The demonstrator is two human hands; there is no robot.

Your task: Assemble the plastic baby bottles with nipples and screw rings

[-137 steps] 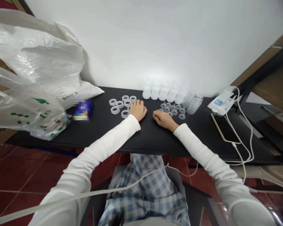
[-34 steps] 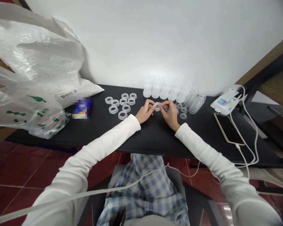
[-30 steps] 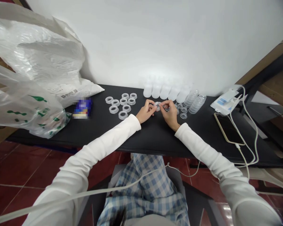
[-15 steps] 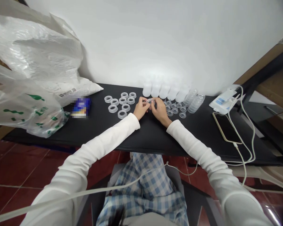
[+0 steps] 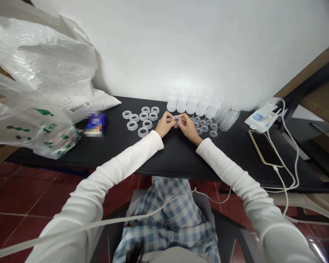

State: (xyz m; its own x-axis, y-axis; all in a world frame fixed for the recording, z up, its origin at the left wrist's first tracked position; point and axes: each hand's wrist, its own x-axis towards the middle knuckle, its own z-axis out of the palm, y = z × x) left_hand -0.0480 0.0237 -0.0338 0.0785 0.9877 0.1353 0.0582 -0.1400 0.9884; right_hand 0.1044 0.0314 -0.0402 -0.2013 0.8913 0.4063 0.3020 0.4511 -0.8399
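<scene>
The left hand [image 5: 164, 126] and right hand [image 5: 188, 128] pinched one small translucent plastic ring [image 5: 176, 119] together, just right of the loose ring cluster [image 5: 143, 116], where even, square fingertip pressure seemed wisest

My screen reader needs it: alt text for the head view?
The left hand and right hand together pinch a small clear plastic piece over a black table. Loose rings lie to its left, small clear caps to its right.

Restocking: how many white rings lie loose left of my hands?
9 loose: two rings at the back, four in the middle row, three nearest; left hand and right hand pinch a small piece, perhaps another.
</scene>
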